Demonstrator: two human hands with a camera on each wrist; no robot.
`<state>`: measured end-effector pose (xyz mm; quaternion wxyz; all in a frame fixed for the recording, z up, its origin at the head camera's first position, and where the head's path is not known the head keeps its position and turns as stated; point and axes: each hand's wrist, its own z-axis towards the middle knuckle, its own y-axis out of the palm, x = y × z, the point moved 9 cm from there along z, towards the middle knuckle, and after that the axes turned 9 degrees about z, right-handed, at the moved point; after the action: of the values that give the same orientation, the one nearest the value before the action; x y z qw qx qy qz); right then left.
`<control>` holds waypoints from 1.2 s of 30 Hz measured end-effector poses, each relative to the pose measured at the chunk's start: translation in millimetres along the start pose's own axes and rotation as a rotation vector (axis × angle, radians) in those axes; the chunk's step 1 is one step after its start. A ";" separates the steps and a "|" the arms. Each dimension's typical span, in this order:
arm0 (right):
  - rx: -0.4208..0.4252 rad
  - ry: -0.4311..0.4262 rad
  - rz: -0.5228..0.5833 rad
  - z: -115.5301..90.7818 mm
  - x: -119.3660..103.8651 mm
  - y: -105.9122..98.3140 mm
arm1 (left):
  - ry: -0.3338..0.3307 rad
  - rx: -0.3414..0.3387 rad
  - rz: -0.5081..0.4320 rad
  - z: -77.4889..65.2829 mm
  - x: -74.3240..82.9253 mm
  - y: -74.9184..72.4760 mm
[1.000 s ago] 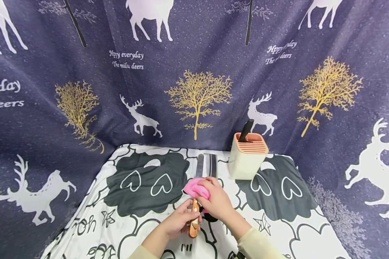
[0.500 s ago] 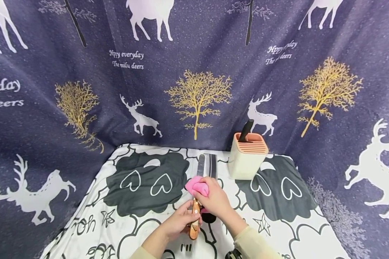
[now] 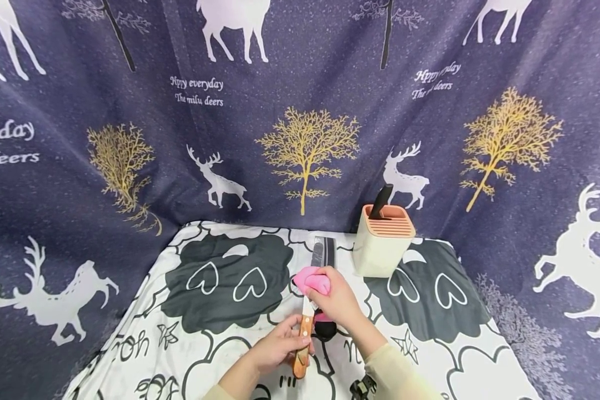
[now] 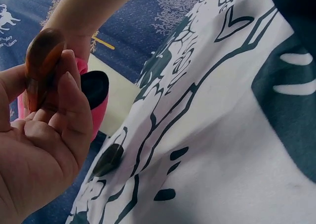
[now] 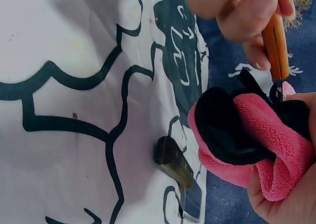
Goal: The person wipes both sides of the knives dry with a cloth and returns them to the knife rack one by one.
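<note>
My left hand (image 3: 285, 344) grips the wooden handle (image 3: 304, 336) of a knife, whose handle end also shows in the left wrist view. A short stretch of its blade (image 3: 307, 307) is visible above the handle; the rest is hidden by a pink cloth (image 3: 307, 278). My right hand (image 3: 337, 297) holds that cloth bunched around the blade. In the right wrist view the cloth (image 5: 276, 135) shows a black side, folded over. Beyond the hands, a second, broad-bladed knife (image 3: 328, 250) lies on the printed sheet, its dark handle (image 5: 173, 159) showing in the right wrist view.
A cream knife block (image 3: 380, 255) with a slotted coral top stands at the back right. One black-handled knife (image 3: 381, 201) is in it. The surface is covered by a white and dark printed sheet (image 3: 230, 355); a navy deer-print curtain (image 3: 260, 183) hangs behind.
The held knife's handle has come slightly toward me, baring some blade between handle and cloth. My right hand and cloth have shifted slightly right and away. The blade tip beyond the cloth no longer shows.
</note>
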<state>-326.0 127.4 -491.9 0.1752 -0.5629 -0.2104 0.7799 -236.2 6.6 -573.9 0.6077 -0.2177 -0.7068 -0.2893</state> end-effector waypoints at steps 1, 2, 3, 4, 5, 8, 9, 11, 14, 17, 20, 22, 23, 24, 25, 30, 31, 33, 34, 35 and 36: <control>0.004 0.010 0.006 1.0 2.1 -0.8 | -0.004 -0.002 0.004 -0.6 0.1 0.9; 0.009 0.022 0.008 1.9 4.5 -1.7 | -0.010 -0.003 0.006 -1.3 0.1 1.8; 0.015 0.033 0.013 2.8 6.8 -2.7 | -0.017 -0.006 0.007 -2.1 0.3 2.8; 0.023 0.045 0.018 3.5 9.1 -3.9 | -0.022 -0.008 0.008 -2.7 0.3 3.5; 0.032 0.056 0.027 4.3 11.1 -5.5 | -0.026 -0.012 0.008 -3.2 0.4 4.3; 0.052 0.076 0.051 6.7 15.6 -9.9 | -0.032 -0.028 0.006 -4.6 0.7 6.6; 0.057 0.082 0.051 7.7 17.1 -11.2 | -0.030 -0.035 0.007 -4.9 0.7 7.5; 0.068 0.090 0.054 10.2 20.7 -13.4 | -0.021 -0.053 0.012 -5.4 0.9 9.6; 0.085 0.111 0.057 13.3 26.8 -16.9 | -0.015 -0.077 0.019 -5.8 -0.1 12.4; 0.102 0.117 0.076 16.3 32.1 -20.5 | -0.024 -0.082 0.019 -7.3 -0.1 14.9; 0.115 0.126 0.078 19.4 36.4 -24.8 | -0.040 -0.085 0.013 -9.2 0.2 18.0; 0.122 0.142 0.065 21.8 40.0 -28.0 | -0.043 -0.093 0.011 -10.3 0.2 19.9; 0.125 0.149 0.059 23.2 41.9 -29.8 | -0.044 -0.098 0.010 -10.6 -0.3 20.8; 0.127 0.157 0.057 24.7 44.0 -31.5 | -0.045 -0.104 0.009 -10.7 -0.9 21.6; 0.125 0.161 0.056 26.4 46.3 -32.8 | -0.044 -0.108 0.006 -10.9 -1.5 22.3; 0.137 0.157 0.064 35.6 56.4 -42.1 | -0.032 -0.114 0.006 -10.5 -4.9 24.5; 0.143 0.153 0.063 37.3 58.7 -44.4 | -0.035 -0.112 0.009 -10.2 -6.1 24.8; 0.156 0.153 0.058 39.8 64.1 -49.2 | -0.045 -0.109 0.011 -9.6 -8.4 25.7; 0.163 0.152 0.049 40.8 67.4 -51.6 | -0.053 -0.105 0.014 -9.7 -10.0 26.1; 0.167 0.154 0.042 41.6 70.5 -53.6 | -0.060 -0.099 0.020 -9.8 -11.4 26.3; 0.170 0.153 0.031 42.3 73.4 -55.7 | -0.067 -0.094 0.024 -10.1 -13.0 26.6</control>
<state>-386.6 206.6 -510.0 0.2256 -0.6071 -0.1207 0.7523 -209.0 19.9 -581.9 0.5762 -0.2642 -0.7097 -0.3074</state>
